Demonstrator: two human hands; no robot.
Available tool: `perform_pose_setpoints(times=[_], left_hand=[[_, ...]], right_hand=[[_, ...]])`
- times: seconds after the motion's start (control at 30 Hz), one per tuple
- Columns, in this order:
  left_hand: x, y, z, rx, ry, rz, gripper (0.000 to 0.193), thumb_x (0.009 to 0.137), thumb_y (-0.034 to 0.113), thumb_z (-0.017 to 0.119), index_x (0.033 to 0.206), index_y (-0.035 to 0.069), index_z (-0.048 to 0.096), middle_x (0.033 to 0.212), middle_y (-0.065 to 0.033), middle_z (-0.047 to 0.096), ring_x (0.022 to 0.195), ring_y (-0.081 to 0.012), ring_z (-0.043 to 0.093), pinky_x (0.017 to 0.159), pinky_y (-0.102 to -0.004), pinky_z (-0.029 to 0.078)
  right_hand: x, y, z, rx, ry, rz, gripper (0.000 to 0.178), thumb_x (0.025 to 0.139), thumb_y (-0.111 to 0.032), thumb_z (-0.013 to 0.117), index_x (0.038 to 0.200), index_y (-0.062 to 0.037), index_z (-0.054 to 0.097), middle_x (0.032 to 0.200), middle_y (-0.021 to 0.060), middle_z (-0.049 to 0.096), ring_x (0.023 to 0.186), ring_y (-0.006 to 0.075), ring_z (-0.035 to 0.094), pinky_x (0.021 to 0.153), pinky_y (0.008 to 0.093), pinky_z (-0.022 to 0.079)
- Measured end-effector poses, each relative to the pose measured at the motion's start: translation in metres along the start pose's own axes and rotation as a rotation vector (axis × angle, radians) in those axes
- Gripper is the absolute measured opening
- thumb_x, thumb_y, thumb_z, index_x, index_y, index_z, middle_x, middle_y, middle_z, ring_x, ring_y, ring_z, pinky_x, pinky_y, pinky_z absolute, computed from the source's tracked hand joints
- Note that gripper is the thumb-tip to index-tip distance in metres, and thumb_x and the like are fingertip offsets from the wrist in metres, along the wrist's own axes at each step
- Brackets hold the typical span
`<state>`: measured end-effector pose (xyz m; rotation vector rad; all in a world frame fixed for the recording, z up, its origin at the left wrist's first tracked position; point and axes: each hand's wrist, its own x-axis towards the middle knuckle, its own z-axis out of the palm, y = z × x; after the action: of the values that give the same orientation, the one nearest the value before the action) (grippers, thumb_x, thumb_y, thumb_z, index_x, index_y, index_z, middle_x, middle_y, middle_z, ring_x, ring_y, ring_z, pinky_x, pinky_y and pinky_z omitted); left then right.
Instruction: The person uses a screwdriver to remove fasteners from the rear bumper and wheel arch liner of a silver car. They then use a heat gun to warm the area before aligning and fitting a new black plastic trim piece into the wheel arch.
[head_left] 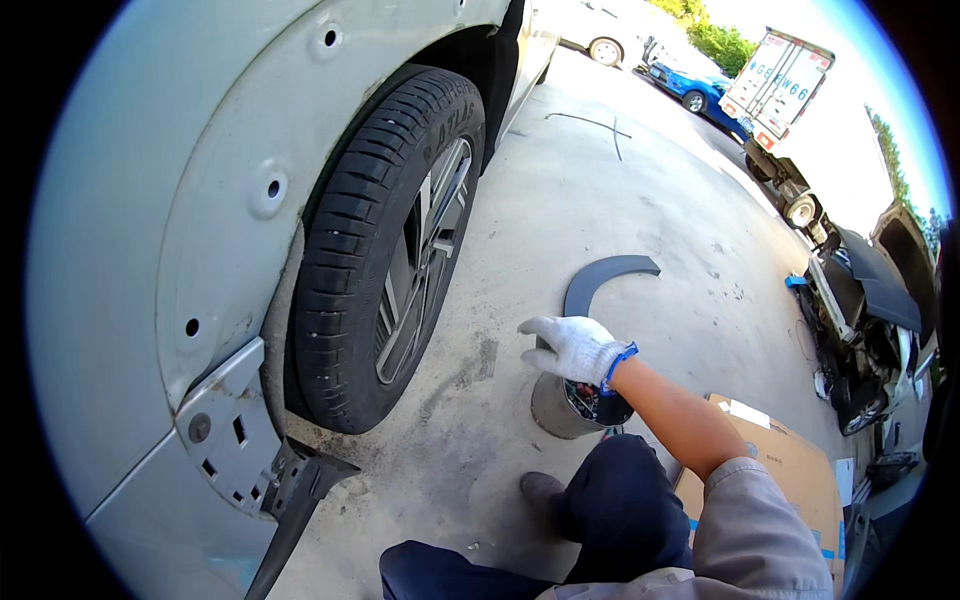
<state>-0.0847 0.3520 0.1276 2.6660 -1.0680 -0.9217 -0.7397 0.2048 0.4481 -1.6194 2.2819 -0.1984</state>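
My right hand (pixel 572 347), in a white knit glove with a blue cuff, hovers over a grey round bucket (pixel 562 412). Its forefinger and thumb point left and stand apart; I see nothing held between them. Small dark and coloured pieces (pixel 584 394) fill the bucket, too small to tell apart. Just beyond the hand a curved dark grey wheel-arch trim (pixel 600 278) lies on the ground, its near end hidden by the glove. To the left stands a pale car body (pixel 130 260) with bare holes round its wheel arch and a tyre (pixel 350 260). My left hand is out of view.
Black trim (pixel 295 510) juts from the car's lower edge, near my knees. Flattened cardboard (pixel 785 470) lies at right, beside a pile of car parts (pixel 870 330). A box truck (pixel 790 90) and a blue car (pixel 690 85) stand far off on the concrete ground (pixel 500 260).
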Motion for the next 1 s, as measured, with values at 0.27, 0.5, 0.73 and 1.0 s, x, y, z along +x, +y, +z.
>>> perform_pose_setpoints(times=[0.27,0.5,0.73,1.0], left_hand=[[-0.013,-0.022,-0.007,0.164,0.092,-0.019,0.054,0.089,0.048,0.069,0.112,0.0,0.072,0.101,-0.0242,0.075,0.089,-0.0372,0.072,0.081,-0.049,0.056],[-0.041,-0.023,-0.039,0.299,0.144,-0.09,0.064,0.089,0.053,0.072,0.123,-0.001,0.071,0.113,-0.0271,0.074,0.101,-0.0416,0.072,0.09,-0.051,0.055],[-0.096,0.036,-0.058,0.439,0.153,-0.253,0.071,0.089,0.061,0.069,0.133,0.005,0.064,0.123,-0.0232,0.073,0.116,-0.0393,0.068,0.102,-0.048,0.051],[-0.091,0.095,-0.069,0.332,0.187,-0.205,0.073,0.088,0.053,0.073,0.141,0.005,0.057,0.124,-0.0205,0.072,0.111,-0.0312,0.07,0.097,-0.0429,0.054]], right_hand=[[0.022,0.272,0.042,0.161,0.203,0.812,0.078,0.088,-0.049,0.07,0.143,0.0034,0.056,0.136,0.0282,0.065,0.129,0.0402,0.063,0.11,0.0432,0.049],[0.103,0.351,0.119,0.29,0.049,0.999,0.113,0.079,-0.056,0.079,0.159,0.0061,0.03,0.15,0.0335,0.052,0.141,0.0422,0.053,0.117,0.0422,0.043],[0.158,0.393,0.155,0.134,-0.203,1.08,0.133,0.076,-0.058,0.085,0.168,-0.0045,0.005,0.161,0.0292,0.039,0.144,0.0413,0.049,0.117,0.0438,0.045],[0.166,0.397,0.174,0.236,-0.154,1.199,0.139,0.073,-0.045,0.091,0.168,-0.0091,-0.004,0.167,0.0287,0.026,0.145,0.0417,0.047,0.118,0.0458,0.044]])
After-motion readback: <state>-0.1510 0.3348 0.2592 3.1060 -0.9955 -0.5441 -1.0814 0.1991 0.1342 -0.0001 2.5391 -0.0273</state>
